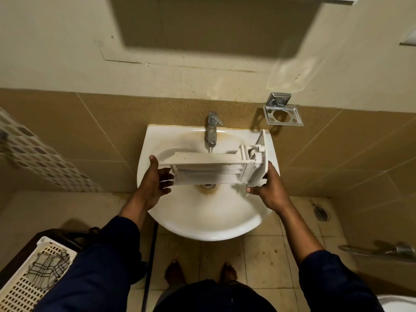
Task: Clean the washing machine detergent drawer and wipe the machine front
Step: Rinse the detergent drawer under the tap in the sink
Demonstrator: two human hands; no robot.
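Head view looks down on a white drawer (209, 168) held level over the sink (202, 217), under the tap (212, 129). Left hand (155, 181) grasps its narrow end, thumb on top; right hand (269, 188) grips the front panel end. Beige basket (33, 278) sits lower left.

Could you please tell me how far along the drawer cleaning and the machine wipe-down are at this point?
The detergent drawer is already out of the machine and held over the sink. The left hand and right hand grip its ends below the faucet, so rinsing looks in hand; dark specks show on it. Refitting it and wiping the machine front remain; no machine is in view.
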